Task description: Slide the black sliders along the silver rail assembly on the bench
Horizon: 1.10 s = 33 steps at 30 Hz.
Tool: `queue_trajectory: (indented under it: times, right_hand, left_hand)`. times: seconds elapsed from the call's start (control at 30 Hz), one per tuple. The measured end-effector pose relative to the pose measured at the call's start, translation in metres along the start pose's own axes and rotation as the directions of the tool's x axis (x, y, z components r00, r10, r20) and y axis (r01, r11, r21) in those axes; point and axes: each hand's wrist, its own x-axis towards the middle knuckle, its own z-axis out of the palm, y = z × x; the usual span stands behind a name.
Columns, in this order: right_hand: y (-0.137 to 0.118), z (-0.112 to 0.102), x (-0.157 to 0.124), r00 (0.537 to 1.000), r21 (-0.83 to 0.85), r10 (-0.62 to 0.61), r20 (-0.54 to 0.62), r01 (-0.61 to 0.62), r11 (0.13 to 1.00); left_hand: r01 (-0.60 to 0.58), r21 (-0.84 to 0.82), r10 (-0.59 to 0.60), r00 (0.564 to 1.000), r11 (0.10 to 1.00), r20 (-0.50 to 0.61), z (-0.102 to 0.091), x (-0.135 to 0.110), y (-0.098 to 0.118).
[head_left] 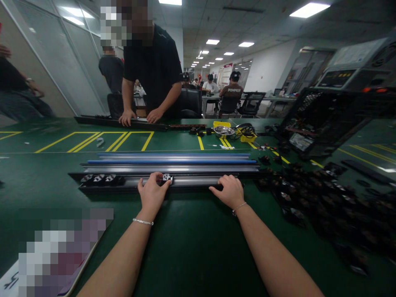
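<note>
A long black-edged metal channel rail [192,182] lies across the green table in front of me. My left hand [154,190] is over its middle, thumb and fingers closed about a small black part with a white patterned top [167,177] that sits in the channel. Further right, my right hand [231,190] grips the rail near its end, fingers over the far side and thumb along the near side. Three similar small black parts [99,178] sit in a row in the channel at its left end. The fingers hide some of the held part.
Behind lie more rails, one with blue edges [173,161]. A large pile of black parts [309,194] spreads at right, near an opened machine casing [328,119]. Across the table a person [151,70] handles another rail; a metal dish [224,130] stands beside yellow trays.
</note>
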Motion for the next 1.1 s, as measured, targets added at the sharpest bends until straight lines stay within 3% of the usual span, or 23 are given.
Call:
queue_trajectory:
  times: [1.1]
  right_hand:
    - [0.001, 0.0009, 0.0002, 1.0, 0.005, -0.003, 0.009, 0.003, 1.0]
  left_hand:
    - [-0.02, -0.02, 0.02, 1.0, 1.0, 0.022, 0.0044, -0.0001, -0.0031]
